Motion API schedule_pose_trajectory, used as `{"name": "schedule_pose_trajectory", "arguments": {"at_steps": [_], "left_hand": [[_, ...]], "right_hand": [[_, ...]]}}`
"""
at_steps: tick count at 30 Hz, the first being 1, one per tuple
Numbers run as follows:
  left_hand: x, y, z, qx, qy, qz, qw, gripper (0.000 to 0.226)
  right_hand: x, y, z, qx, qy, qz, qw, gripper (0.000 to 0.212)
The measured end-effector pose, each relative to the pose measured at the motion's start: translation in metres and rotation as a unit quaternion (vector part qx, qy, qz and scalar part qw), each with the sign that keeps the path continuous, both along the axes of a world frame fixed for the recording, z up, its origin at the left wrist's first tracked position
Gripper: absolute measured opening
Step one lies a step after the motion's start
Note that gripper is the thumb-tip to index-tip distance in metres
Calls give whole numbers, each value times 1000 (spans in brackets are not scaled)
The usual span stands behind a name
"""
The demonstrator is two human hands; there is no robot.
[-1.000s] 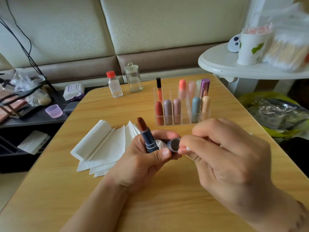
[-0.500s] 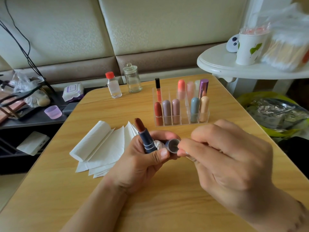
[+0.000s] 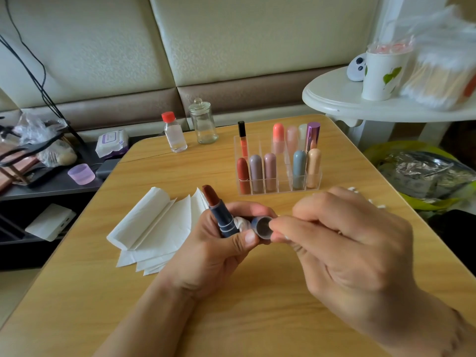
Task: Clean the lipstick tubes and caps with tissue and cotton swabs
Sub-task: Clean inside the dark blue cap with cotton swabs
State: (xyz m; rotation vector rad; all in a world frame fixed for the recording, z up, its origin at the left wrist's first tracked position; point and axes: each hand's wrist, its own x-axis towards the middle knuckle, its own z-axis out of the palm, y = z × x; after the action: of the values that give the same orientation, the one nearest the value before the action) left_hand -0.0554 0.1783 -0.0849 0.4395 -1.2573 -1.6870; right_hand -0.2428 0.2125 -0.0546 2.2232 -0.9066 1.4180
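head view: lipstick and cap in left hand

Bare wooden table runs along the near edge, under and between the two forearms, and a hand could pass there. The left hand and right hand fill the middle. Fanned tissues cover the left side. The clear lipstick organizer stands far of the hands with a narrow strip of table between. Far left, a red-capped bottle and a glass jar stand close together at the far edge. Small white bits lie near the right edge
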Motion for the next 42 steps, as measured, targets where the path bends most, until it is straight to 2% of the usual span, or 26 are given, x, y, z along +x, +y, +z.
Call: {"name": "schedule_pose_trajectory", "arguments": {"at_steps": [7,11,13,15,17,18,20,21,24,26,31,34,36,40,42], "left_hand": [[1,-1,-1,0,12,-14,1000,25],[-2,-1,-1,-22,23,-21,999,22],[-1,-1,1,-7,52,-21,998,23],[1,-2,2,3,67,-21,998,24],[2,-3,2,9,74,-24,997,25],[2,-3,2,11,75,-24,997,25],[1,-3,3,8,67,-18,998,24],[0,-3,3,4,62,-13,998,24],[0,-4,3,-5,52,-2,999,24],[0,-4,3,-2,54,-3,999,25],[1,-4,3,-2,78,-33,996,26],[2,-4,3,-1,91,-38,995,35],[3,-3,4,-12,90,-43,995,29],[2,-3,7,-17,99,-58,993,23],[2,-4,6,-11,105,-63,992,24]], "right_hand": [[3,-1,-2,74,-53,67,994,20],[-3,-1,3,129,-159,116,972,20],[-6,0,4,170,-268,175,932,14],[-8,-2,5,221,-389,252,858,17],[-8,-6,6,269,-464,287,793,19],[-8,-8,6,289,-481,292,775,19],[-10,-11,5,322,-477,291,764,16],[-12,-12,3,329,-456,278,778,13],[-16,-18,-4,323,-325,153,876,13],[-17,-23,-9,325,-241,68,912,11],[-18,-26,-16,361,-183,12,914,10],[-14,-25,-14,378,-226,47,897,16],[-13,-23,-8,380,-291,110,871,15],[-13,-19,2,417,-425,283,752,11],[-14,-19,1,435,-429,308,729,13]]}}
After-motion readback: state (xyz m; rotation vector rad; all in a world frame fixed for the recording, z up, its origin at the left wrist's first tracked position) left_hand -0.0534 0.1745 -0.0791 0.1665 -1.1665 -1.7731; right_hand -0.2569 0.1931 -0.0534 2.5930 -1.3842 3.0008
